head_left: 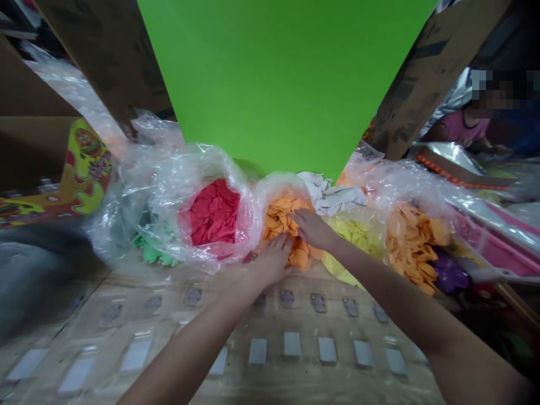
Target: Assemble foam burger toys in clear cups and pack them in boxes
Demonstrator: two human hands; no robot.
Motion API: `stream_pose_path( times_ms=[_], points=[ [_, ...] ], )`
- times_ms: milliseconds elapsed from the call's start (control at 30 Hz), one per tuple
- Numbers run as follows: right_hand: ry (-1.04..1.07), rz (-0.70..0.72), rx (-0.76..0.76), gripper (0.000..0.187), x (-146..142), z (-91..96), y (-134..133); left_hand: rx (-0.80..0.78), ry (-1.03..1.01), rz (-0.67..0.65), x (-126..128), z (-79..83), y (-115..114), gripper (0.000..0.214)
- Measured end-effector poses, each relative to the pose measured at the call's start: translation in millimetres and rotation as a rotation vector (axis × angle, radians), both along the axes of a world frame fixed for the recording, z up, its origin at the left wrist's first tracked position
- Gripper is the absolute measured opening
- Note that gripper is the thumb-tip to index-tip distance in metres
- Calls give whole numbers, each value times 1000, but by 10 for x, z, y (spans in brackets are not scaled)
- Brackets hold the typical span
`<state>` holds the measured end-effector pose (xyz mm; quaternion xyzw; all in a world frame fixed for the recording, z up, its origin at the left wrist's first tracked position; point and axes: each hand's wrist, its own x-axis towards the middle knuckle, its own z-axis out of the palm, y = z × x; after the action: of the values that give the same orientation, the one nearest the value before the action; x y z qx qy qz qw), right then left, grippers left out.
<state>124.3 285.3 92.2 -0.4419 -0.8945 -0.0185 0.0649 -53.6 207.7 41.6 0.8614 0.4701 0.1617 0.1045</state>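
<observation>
Both my hands reach into a clear plastic bag of orange foam cut-outs [276, 216] in the middle of the row. My left hand [272, 260] rests at the bag's front edge, fingers bent down onto the orange pieces. My right hand [312, 228] lies flat on top of the pile, fingers stretched toward the left. Whether either hand holds a piece is hidden. A bag of red cut-outs [213, 212] sits just left of them. A white cloth [333, 194] lies behind my right hand.
Green cut-outs [152, 250] lie at far left, yellow ones [358, 233] and a second orange pile [415, 244] at right, with purple pieces [449, 273]. A green sheet [278, 79] stands behind. A board with grey rectangles [291, 343] lies under my arms. Another person [468, 126] sits at far right.
</observation>
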Motion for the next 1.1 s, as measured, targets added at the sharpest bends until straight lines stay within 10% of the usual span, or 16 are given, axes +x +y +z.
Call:
stream_pose_path(
  times_ms=[200,400,700,833,933,1100],
  points=[
    [-168,34,136,66,584,-366,-493,-16,7,29,77,-193,84,59],
    [-81,70,169,50,375,-259,-560,-156,-450,151,84,-162,129,29],
    [718,-102,-114,56,76,-181,-503,-403,-1017,313,0,111,394,36],
    [1251,-415,-746,57,-127,-35,-468,-764,-1156,153,-30,385,113,39],
    [1372,-362,-1219,47,-158,22,-698,-1200,-1261,94,-10,534,-212,33],
    [1627,-419,-743,25,250,-44,-1542,-1554,-1267,190,276,534,-800,29]
  ],
)
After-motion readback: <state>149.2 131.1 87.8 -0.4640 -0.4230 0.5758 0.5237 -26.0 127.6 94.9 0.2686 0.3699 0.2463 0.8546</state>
